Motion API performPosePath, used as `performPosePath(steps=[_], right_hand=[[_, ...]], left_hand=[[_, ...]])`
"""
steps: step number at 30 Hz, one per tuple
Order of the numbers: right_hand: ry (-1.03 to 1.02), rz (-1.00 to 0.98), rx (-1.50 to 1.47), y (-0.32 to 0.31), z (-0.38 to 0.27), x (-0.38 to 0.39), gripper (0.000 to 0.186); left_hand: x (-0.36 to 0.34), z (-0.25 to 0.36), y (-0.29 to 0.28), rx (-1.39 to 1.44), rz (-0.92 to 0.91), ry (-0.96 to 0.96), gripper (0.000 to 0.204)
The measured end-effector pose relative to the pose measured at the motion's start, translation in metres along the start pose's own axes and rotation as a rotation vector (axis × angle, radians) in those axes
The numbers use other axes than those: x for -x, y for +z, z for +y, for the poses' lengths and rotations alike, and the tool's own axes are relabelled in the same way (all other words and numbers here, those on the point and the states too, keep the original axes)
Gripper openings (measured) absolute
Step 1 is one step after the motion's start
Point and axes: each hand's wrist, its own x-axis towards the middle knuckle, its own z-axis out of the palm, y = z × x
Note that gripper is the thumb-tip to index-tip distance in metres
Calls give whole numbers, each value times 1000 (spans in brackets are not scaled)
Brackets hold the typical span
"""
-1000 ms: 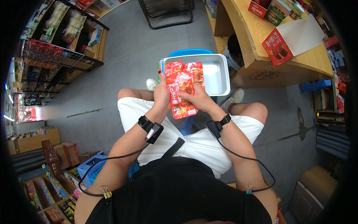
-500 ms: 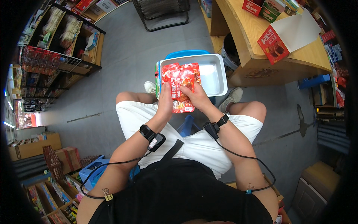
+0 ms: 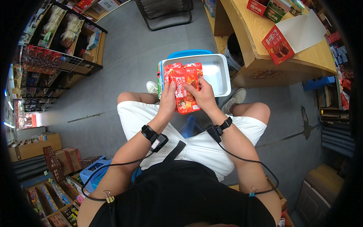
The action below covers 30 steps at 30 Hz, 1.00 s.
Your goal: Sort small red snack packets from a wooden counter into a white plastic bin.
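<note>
Between my two hands I hold a red snack pouch [image 3: 182,102] with printed pictures, face up over the near left part of a white plastic tub [image 3: 227,77]. My left hand [image 3: 167,99] presses flat along the pouch's left side. On its right side, my right hand [image 3: 204,94] grips it, thumb on the front and fingers partly hidden. More red pouches [image 3: 174,66] show just beyond the held one; whether they lie in the tub or are held behind it I cannot tell. A green-and-white package edge [image 3: 160,75] shows at the tub's left end.
A blue rim [image 3: 189,52] shows behind the tub. At the right stands a wooden counter [image 3: 245,38] bearing an opened red-and-white carton [image 3: 280,43], with a dark bin [image 3: 234,53] beside it. Stocked shelves [image 3: 56,56] line the left. A folding chair [image 3: 166,15] stands ahead.
The pouch has turned flatter toward me, its lower end shifting right, and its front shows more plainly. My right hand has moved slightly right to its edge. My left hand stays nearly in place.
</note>
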Motion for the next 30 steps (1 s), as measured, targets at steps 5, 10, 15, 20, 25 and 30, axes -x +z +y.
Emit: performPosePath(steps=[5, 10, 15, 20, 25, 30], right_hand=[[36, -37, -79, -4, -8, -2, 27], [109, -69, -210, -9, -13, -3, 27], [34, 57, -172, 3, -9, -1, 23], [-43, 94, 78, -4, -9, -5, 22], [134, 22, -402, -10, -4, -8, 18], [147, 39, -453, -9, -8, -10, 19]], left_hand=[[-1, 9, -1, 51, -25, -12, 42], [-5, 13, -12, 115, -136, -91, 43], [-6, 14, -13, 141, -93, -84, 42], [-3, 9, -19, 94, -53, -107, 41], [-1, 12, -16, 303, -65, -205, 39], [-4, 9, -20, 270, -17, -211, 35]])
